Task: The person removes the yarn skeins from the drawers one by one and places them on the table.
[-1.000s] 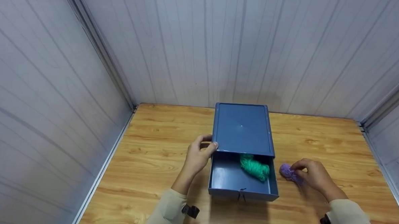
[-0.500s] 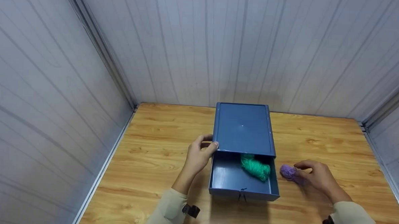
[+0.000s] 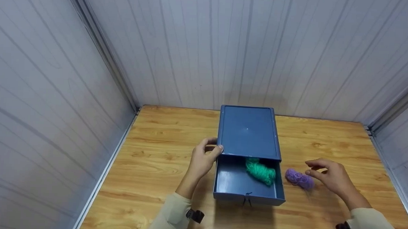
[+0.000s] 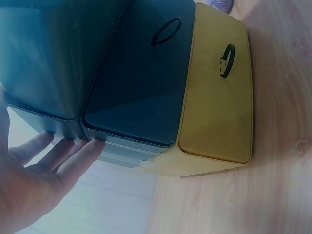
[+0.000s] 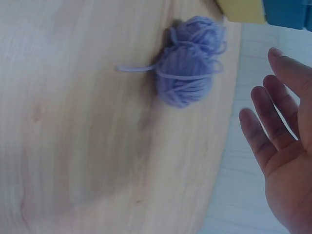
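Though outside the drawer point(image 3: 230, 177), purple yarn point(image 3: 299, 179); green yarn point(image 3: 260, 172) inside

Head looks down, wrists nearer, all showing drawers point(image 4: 141, 80).

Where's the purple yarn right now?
In the head view, the purple yarn lies on the wooden table, just right of the open blue drawer and left of the right hand.

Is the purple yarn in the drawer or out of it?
Out: the purple yarn lies on the table beside the open drawer, where only green yarn shows.
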Demonstrator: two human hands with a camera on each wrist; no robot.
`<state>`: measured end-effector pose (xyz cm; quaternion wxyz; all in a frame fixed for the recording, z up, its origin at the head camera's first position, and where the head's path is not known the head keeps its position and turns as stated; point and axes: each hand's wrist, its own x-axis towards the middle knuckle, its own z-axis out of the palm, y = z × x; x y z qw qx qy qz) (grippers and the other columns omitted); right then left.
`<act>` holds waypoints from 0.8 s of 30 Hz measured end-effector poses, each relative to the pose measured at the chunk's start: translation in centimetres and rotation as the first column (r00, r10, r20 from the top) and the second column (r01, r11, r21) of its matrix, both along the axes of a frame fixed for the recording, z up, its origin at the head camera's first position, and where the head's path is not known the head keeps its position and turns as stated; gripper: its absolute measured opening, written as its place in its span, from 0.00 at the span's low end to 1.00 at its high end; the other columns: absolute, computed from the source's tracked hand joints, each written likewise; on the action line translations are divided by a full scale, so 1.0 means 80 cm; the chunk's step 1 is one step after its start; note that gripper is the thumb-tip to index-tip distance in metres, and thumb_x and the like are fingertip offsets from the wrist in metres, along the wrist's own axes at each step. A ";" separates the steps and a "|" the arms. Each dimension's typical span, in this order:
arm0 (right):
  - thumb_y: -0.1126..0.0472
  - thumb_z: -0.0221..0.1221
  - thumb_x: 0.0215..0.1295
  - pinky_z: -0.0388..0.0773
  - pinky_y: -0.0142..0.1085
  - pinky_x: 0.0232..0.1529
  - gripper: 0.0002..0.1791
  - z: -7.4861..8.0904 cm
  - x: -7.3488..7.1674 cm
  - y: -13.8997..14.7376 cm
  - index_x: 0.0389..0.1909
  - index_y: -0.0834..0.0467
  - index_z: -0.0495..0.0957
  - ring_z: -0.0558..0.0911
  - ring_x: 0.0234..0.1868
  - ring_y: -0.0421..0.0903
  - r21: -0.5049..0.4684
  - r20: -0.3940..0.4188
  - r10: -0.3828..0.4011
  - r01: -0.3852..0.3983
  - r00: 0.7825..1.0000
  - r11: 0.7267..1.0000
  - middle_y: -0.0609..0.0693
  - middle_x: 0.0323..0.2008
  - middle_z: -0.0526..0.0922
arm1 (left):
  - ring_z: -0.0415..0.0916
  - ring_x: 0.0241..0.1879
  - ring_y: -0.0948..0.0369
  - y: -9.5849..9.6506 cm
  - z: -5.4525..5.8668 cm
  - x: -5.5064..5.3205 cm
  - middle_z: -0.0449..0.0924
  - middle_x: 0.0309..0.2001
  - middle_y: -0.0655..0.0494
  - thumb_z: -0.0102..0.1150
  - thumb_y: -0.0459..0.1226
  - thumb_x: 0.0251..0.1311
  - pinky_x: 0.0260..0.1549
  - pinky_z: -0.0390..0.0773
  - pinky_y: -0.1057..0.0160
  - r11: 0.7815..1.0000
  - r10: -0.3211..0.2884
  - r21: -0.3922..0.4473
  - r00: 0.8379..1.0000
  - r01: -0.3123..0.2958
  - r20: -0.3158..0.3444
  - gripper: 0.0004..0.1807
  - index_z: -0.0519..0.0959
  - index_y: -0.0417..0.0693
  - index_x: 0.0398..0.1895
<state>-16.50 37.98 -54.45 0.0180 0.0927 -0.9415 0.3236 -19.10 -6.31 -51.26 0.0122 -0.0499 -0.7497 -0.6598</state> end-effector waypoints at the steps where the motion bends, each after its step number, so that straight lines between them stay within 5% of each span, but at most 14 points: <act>1: 0.51 0.67 0.67 0.81 0.31 0.39 0.18 0.004 0.002 -0.001 0.55 0.52 0.85 0.82 0.43 0.34 -0.003 -0.012 -0.004 0.004 1.000 1.000 0.52 0.50 0.88 | 0.80 0.54 0.48 0.000 0.000 0.000 0.81 0.55 0.44 0.64 0.45 0.65 0.44 0.86 0.55 1.000 -0.001 -0.001 1.000 0.001 0.001 0.24 0.79 0.44 0.60; 9: 0.53 0.70 0.65 0.80 0.28 0.36 0.16 0.039 0.013 -0.020 0.53 0.50 0.87 0.80 0.40 0.26 -0.045 -0.113 0.006 -0.012 0.994 0.999 0.50 0.47 0.89 | 0.80 0.55 0.48 0.000 0.001 0.000 0.81 0.56 0.44 0.64 0.45 0.66 0.46 0.86 0.55 1.000 -0.006 0.004 1.000 0.006 0.009 0.24 0.78 0.43 0.61; 24: 0.65 0.74 0.57 0.79 0.22 0.36 0.18 0.097 0.035 -0.080 0.48 0.47 0.88 0.84 0.40 0.36 -0.104 -0.277 0.132 -0.166 0.952 0.981 0.44 0.45 0.89 | 0.79 0.57 0.46 0.001 0.000 0.000 0.81 0.56 0.44 0.63 0.43 0.67 0.47 0.85 0.54 1.000 0.001 0.013 1.000 -0.001 0.027 0.23 0.77 0.43 0.62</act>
